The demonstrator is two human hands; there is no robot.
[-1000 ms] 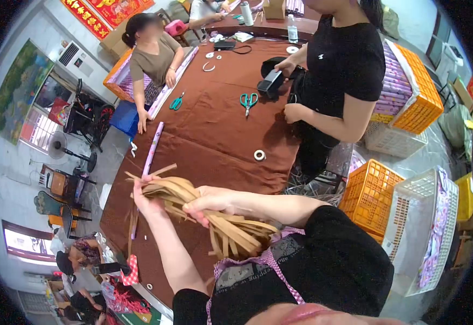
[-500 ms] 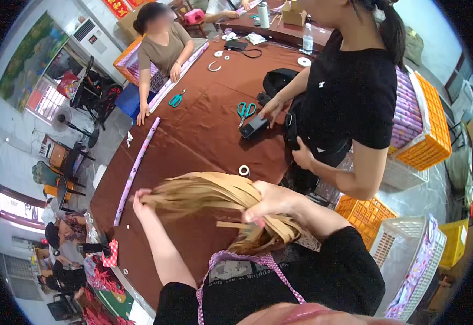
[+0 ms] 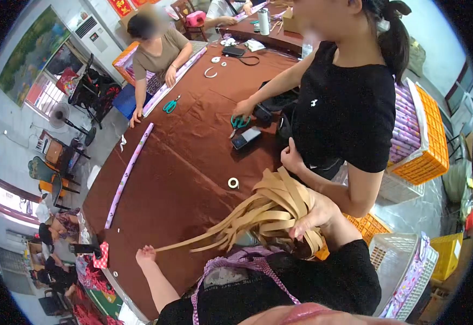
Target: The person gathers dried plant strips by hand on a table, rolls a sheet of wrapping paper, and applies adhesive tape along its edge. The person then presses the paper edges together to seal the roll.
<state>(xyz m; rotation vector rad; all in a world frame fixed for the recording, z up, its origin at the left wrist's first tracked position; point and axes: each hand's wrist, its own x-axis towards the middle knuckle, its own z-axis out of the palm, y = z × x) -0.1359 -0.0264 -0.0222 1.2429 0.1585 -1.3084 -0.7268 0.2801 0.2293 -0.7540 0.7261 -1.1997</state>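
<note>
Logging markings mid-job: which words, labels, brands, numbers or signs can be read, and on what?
None reads clearly.
Red wall sign: characters too small.
Wearer's shirt: lettering too blurred.
Standing co-worker's shirt: white mark, no legible letters.
Tan strips: no print visible.

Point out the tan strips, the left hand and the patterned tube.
Tan strips (image 3: 278, 201): head view, middle of the bunch.
Left hand (image 3: 146, 255): head view, middle of the hand.
Patterned tube (image 3: 126, 174): head view, about mid-length.

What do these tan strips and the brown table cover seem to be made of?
Tan strips: perhaps paper or synthetic ribbon, smooth with faint sheen; they're flat and bend in loops. Brown table cover: probably cloth with low sheen, given its soft creases.
</note>
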